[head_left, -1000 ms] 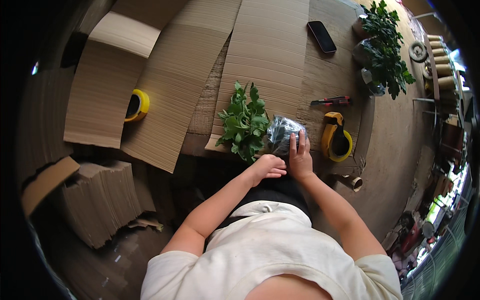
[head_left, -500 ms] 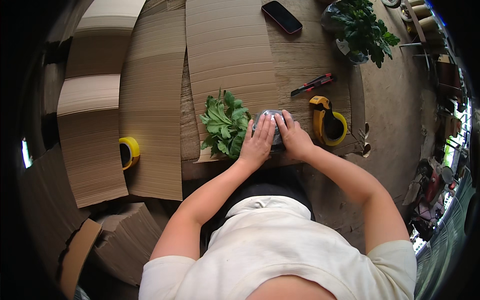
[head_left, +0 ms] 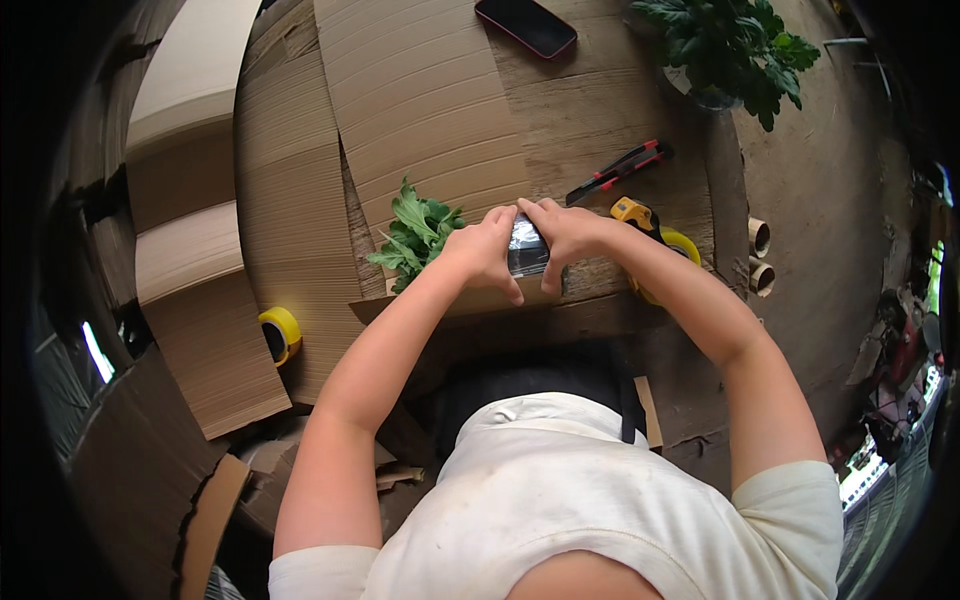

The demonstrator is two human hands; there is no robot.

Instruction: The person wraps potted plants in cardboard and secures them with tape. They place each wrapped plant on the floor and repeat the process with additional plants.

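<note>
Two bare hands meet on a film-wrapped pot [head_left: 527, 250], and we see it lying directly between them near the close edge of the wooden tabletop [head_left: 600, 105]. Our left hand [head_left: 487, 248] is curved against the pot's left side and our right hand [head_left: 563, 235] against its right, so the pair is clamped on it from both flanks. The fingers reach toward its far end, where the two hands come almost together, while the thumbs point back toward us at its near end, set apart from each other. Between the palms we can see a strip of dark pot under shiny clear film. Just beyond the left hand, a leafy plant [head_left: 412, 235] spreads to the left over a corrugated cardboard sheet [head_left: 420, 110]; the hand and wrist hide where its stems run, so we cannot tell how it joins the pot. To the right, a yellow tape dispenser [head_left: 637, 214] sits partly behind our right forearm, with a red-and-black utility knife [head_left: 622, 172] lying aslant just past it. Farther off we have a smartphone [head_left: 527, 24] and a second leafy plant [head_left: 735, 45], and well to the left, a yellow tape roll [head_left: 284, 333] beside folded cardboard [head_left: 205, 345].
</note>
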